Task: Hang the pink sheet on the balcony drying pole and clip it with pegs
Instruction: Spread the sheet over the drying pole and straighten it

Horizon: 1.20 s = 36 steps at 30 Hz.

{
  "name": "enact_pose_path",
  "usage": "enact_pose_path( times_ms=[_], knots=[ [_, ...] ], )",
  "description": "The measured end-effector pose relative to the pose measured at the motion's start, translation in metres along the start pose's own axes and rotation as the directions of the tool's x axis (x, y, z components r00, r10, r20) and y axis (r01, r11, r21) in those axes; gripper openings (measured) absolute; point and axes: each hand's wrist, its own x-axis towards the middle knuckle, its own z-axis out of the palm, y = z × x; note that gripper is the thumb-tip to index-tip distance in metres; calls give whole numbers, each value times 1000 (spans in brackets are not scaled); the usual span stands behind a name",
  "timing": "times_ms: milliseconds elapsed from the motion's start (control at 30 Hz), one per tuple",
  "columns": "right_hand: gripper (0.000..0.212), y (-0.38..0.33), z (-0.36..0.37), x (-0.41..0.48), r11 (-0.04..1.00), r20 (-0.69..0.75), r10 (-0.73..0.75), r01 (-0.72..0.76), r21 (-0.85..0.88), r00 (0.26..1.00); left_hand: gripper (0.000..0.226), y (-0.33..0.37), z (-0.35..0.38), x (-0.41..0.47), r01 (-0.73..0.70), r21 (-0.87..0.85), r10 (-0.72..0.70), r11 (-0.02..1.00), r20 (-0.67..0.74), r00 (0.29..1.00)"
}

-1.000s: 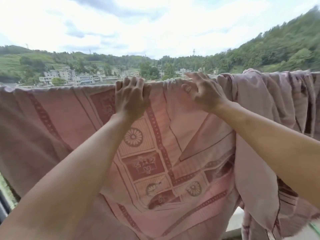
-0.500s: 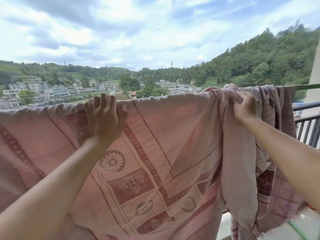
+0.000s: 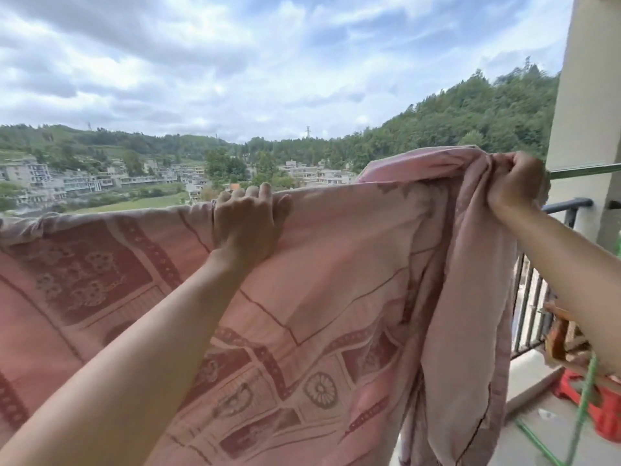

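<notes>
pink patterned sheet (image 3: 336, 264) draped, right end bunched

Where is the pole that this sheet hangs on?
In the head view, the pole shows bare only at far right, between the right hand and the pillar; leftward it is covered by the pink sheet.

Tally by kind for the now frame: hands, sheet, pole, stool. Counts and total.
Hands: 2 (left hand, right hand)
Pink sheet: 1
Drying pole: 1
Red stool: 1
Total: 5
No pegs show on the sheet.
</notes>
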Motion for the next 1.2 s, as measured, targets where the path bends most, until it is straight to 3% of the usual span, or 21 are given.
enact_pose_path(
  times_ms=[67,133,233,300,367,433,467,533,600,633,700,800,900,1033,1100,1200],
  knots=[
    [41,22,-10,23,987,-60,152,-154,-35,987,51,-6,0,-2,1,13,-1,1000,-25,1000],
    [44,48,-12,42,962,-24,271,-272,-34,962,47,-3,0,-3,6,22,-5,1000,-41,999],
    [43,83,-1,42,956,290,281,-239,-172,915,49,7,-1,0,46,24,-45,999,-45,998],
    [40,92,6,38,979,402,178,-118,-169,898,53,12,-1,1,78,28,-76,997,-56,996],
    [38,82,13,40,998,302,24,-8,-54,953,55,14,-1,0,90,31,-87,995,-88,992],
    [51,53,20,36,971,231,-210,175,164,950,56,17,-2,0,100,37,-95,994,-112,989],
    [60,36,23,31,927,291,-343,271,260,893,57,19,-3,0,112,42,-106,993,-122,987],
    [69,8,30,17,853,471,-521,445,271,712,58,24,-5,0,147,47,-139,988,-136,981],
    [44,-2,43,10,781,532,-587,600,174,610,56,25,-7,-1,173,50,-165,984,-136,977],
    [31,-1,50,12,768,508,-603,619,162,615,54,25,-7,-2,183,52,-175,982,-135,975],
    [27,8,61,28,815,441,-564,559,156,699,53,24,-7,-2,200,60,-191,978,-135,972],
    [33,39,66,70,928,296,-372,347,133,880,51,26,-6,-2,196,70,-185,978,-141,972],
    [38,74,48,105,978,175,-167,141,151,970,50,31,-6,0,205,71,-193,976,-146,970],
    [46,124,30,121,982,119,128,-142,121,985,51,39,-1,1,210,95,-197,973,-127,972],
    [51,136,32,119,990,198,94,-112,81,976,54,42,-3,4,254,91,-245,963,-97,965],
    [43,122,29,115,997,276,-71,58,56,959,52,59,-7,19,351,15,-350,936,-53,935]
  ],
)
